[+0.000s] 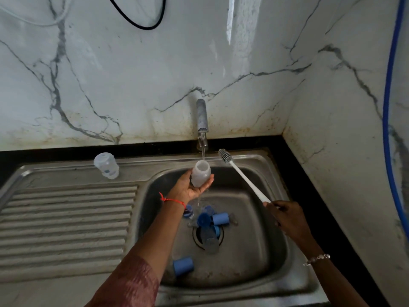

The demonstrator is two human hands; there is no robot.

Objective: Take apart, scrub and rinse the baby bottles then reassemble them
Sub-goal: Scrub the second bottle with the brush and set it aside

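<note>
the left hand (194, 185) cradles an open, cloudy bottle (200, 173) palm-up, thumb against its side and fingers curved under it, mouth tilted up straight beneath the tap (201, 116), so the running stream falls into it and spills over the palm. the right hand (287, 218) is wrapped round the end of a long white brush (241, 176), nearer the person and to the right of the tap; the bristle head is up beside the spout, just right of the stream and clear of the bottle. a second bottle (106, 165) stands well to the left of the tap on the steel sink (276, 251) edge. blue caps (183, 265) and a blue collar (203, 220) lie in the basin below the tap, near the drain (208, 238)

this looks like the scrub-and-rinse step on one bottle body. to do it well, i'd keep the mouth centred under the stream, let it part fill, then bring the brush head across from the right and feed it straight down the neck, not at a slant, so the bristles reach the base. the wet plastic will likely be slippery, so the left grip should firm up before the brush twists. the loose blue parts sit close to the drain and seem still to need washing
</note>
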